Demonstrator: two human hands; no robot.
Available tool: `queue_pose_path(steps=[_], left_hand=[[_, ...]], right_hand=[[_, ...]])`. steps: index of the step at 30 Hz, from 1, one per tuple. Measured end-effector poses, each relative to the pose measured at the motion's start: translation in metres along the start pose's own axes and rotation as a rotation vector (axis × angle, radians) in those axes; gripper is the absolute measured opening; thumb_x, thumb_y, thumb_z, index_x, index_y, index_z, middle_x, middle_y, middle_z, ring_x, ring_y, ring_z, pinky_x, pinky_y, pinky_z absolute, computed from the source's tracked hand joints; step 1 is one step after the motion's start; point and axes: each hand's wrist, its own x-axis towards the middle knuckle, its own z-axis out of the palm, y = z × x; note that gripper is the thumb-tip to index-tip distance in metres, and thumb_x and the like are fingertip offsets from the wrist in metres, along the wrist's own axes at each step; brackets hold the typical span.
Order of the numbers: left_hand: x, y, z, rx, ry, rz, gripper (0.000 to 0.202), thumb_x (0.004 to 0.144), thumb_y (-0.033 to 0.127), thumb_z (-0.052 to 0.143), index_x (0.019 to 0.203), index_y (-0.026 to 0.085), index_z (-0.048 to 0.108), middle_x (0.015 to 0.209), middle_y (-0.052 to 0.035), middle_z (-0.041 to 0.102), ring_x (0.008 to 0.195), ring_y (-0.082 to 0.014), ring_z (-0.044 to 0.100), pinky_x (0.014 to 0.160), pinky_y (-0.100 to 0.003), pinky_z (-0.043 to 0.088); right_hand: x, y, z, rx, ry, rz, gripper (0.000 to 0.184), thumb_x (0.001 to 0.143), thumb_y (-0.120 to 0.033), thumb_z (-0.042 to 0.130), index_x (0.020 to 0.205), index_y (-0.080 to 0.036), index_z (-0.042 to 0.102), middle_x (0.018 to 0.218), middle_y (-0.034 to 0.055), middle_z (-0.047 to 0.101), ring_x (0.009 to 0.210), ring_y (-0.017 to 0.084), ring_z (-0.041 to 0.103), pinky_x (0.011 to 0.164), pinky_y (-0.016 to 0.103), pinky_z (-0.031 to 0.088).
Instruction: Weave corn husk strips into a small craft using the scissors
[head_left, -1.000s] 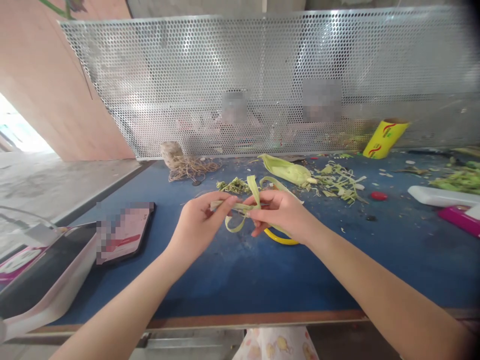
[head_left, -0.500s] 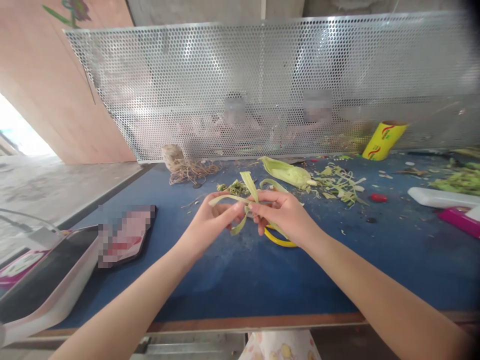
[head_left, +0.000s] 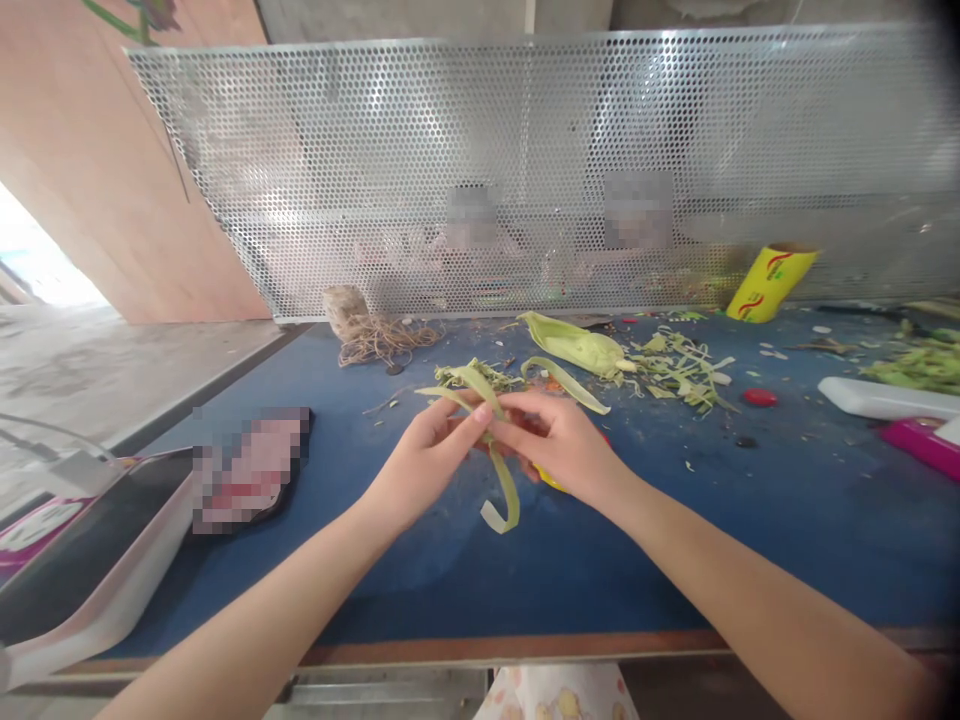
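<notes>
Between my two hands, above the blue tabletop (head_left: 420, 570), are pale green corn husk strips (head_left: 504, 490). My left hand (head_left: 439, 440) pinches them with its thumb on top. Close against it, my right hand (head_left: 559, 440) is closed on the same strips, its fingertips partly hidden. One strip end hangs down in a curl toward me, and others stick out above the left fingers. Partly under my right hand lies a yellow-handled tool (head_left: 551, 480), mostly covered. Just beyond the hands are a loose husk strip (head_left: 574, 385) and a small heap of green scraps (head_left: 480, 375).
Farther back lie a larger corn husk (head_left: 577, 345), shredded husk pieces (head_left: 686, 370), and a bundle of twine (head_left: 386, 340). A yellow roll (head_left: 772, 283) stands by the perforated metal screen (head_left: 405, 160). A phone (head_left: 259, 465) is at left; a red object (head_left: 760, 397) is at right.
The hands have drawn closer together around the husk strips. A strip that stood upright now bends over to the left, and a longer curled end hangs below the fingers.
</notes>
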Motion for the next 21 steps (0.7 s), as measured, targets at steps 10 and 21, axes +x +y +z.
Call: queue_pose_path(steps=[10, 21], left_hand=[[-0.001, -0.003, -0.01, -0.022, -0.035, -0.071, 0.036, 0.063, 0.025, 0.07, 0.096, 0.015, 0.059, 0.077, -0.0035, 0.068, 0.069, -0.016, 0.063, 0.064, -0.026, 0.049], [0.002, -0.005, -0.015, 0.092, 0.017, -0.017, 0.015, 0.062, 0.024, 0.07, 0.073, 0.014, 0.067, 0.065, 0.0009, 0.064, 0.057, -0.009, 0.055, 0.058, -0.02, 0.046]], right_hand=[[-0.004, 0.002, -0.004, -0.239, -0.056, -0.17, 0.039, 0.071, -0.023, 0.061, 0.107, -0.023, 0.046, 0.094, 0.0027, 0.058, 0.087, 0.015, 0.058, 0.079, 0.031, 0.049], [-0.001, -0.003, -0.009, -0.289, -0.017, -0.228, 0.006, 0.078, -0.015, 0.051, 0.08, -0.02, 0.055, 0.075, -0.0008, 0.062, 0.071, 0.011, 0.061, 0.069, 0.025, 0.05]])
